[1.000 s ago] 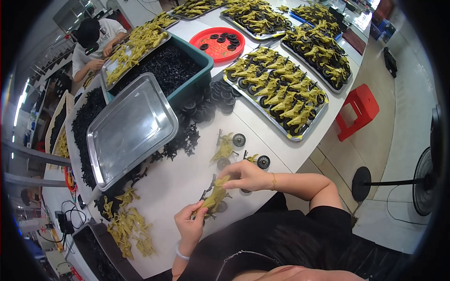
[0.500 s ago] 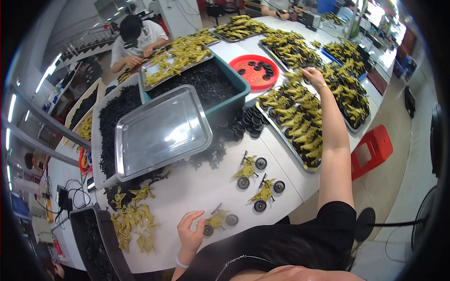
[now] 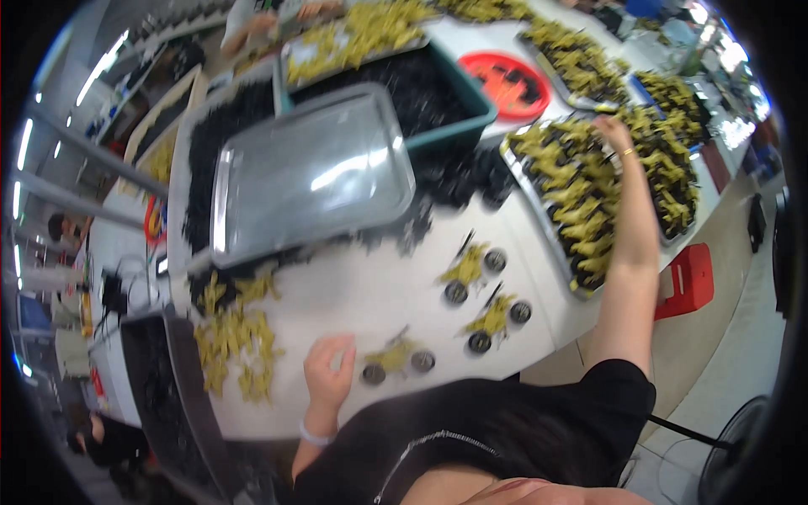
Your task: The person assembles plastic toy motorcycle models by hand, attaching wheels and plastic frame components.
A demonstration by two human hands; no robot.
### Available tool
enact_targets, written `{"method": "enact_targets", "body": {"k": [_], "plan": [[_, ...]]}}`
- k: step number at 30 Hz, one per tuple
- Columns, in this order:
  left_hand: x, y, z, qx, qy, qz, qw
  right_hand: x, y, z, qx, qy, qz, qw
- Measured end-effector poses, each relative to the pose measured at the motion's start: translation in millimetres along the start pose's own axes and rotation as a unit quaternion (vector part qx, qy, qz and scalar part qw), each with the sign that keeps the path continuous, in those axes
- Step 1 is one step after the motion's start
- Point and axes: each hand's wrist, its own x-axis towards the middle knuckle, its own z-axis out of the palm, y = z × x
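Note:
My left hand [image 3: 330, 370] hovers over the table, holding nothing, its thumb and fingers apart. Beside it stands a toy motorcycle [image 3: 396, 358] with a yellow-green body and black wheels. Two more, a toy motorcycle [image 3: 469, 268] and another toy motorcycle [image 3: 495, 316], stand farther right. My right arm reaches out over a metal tray [image 3: 528, 195] packed with rows of such toys. At the tray's far right corner is my right hand [image 3: 613, 135], fingers bent down among the toys; blur hides whether they grip one.
Loose yellow-green body parts [image 3: 240, 341] lie at left by a dark bin [image 3: 168, 396]. A bare metal tray [image 3: 311, 181] rests across tubs of black parts, near a green tub [image 3: 459, 126]. A red dish [image 3: 505, 63] holds black wheels. A red stool [image 3: 686, 282] stands at right.
The view has shifted, so the table appears higher and farther right. My right hand has moved a little rightward along the tray's far end. My left hand stays by the nearest toy motorcycle.

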Motion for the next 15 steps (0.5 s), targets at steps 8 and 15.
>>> {"method": "enact_targets", "body": {"k": [8,15], "plan": [[0.8,-26.1,-30.1,0.138,0.016,-0.057,0.989,-157.0,-138.7,-31.9,0.113,0.007,-0.157,0.981],[-19.1,-67.1,-42.4,0.334,0.026,-0.102,0.937,-381.5,-285.6,57.8,0.157,-0.235,-0.327,0.902]]}}
